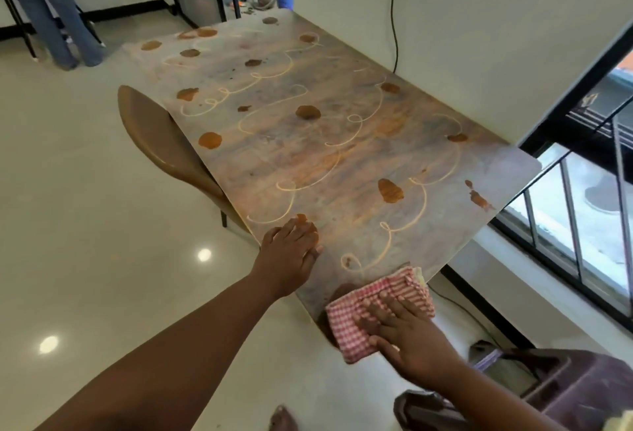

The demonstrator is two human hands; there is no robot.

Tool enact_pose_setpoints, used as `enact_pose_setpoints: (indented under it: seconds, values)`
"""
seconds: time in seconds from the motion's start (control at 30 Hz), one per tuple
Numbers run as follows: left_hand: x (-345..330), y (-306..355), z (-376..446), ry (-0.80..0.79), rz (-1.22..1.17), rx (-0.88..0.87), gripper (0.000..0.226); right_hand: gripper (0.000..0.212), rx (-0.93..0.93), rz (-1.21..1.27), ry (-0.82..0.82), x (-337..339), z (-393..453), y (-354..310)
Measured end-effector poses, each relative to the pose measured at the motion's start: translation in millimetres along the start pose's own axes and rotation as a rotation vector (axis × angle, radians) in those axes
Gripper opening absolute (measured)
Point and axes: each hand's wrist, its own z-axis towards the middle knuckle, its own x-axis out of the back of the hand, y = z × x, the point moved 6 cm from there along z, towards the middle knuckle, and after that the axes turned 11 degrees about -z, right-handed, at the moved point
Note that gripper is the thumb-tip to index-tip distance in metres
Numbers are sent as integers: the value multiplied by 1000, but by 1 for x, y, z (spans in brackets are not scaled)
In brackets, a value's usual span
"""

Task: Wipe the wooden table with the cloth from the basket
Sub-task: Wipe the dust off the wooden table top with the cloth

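No legible text, label, brand, number or sign appears on any surface; the pale looping lines on the wooden table (329, 143) are smears, not writing.

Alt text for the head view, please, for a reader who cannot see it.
A person's right hand presses a folded pink checked cloth flat on the near corner of a stained wooden table, while the left hand rests open on the table's edge. A brown chair sits tucked at the table's left side.
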Motion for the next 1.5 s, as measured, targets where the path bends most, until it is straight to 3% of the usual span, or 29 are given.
enact_pose_setpoints:
  seconds: [0.13,0.23,0.43,0.53,0.67,0.77,0.97,1.1,1.27,1.5]
  values:
    - [-14,-8,-1,-85,23,7,50,42,-170,65,14,12,24,38]
    - [-24,-13,-2,-133,54,32,52,45,-300,80,-10,10,50,25]
    - [-20,-8,7,-124,-45,13,67,47,-125,55,-16,-5,27,-15]
    - [-18,-2,11,-99,-58,11,67,41,-106,17,4,-1,6,18]
    - [-28,7,16,-132,-22,-9,63,40,-317,50,26,6,8,88]
    - [-41,17,29,-182,52,-28,54,43,-390,87,33,12,35,103]
    - [-63,44,64,-254,94,-3,55,52,-138,39,-10,0,40,80]
    - [-69,65,90,-281,128,-46,56,48,9,31,2,3,19,119]
    - [-73,79,107,-264,177,-11,55,39,-69,36,36,20,35,197]
    - [-84,82,116,-279,214,65,56,50,-135,109,58,15,55,175]
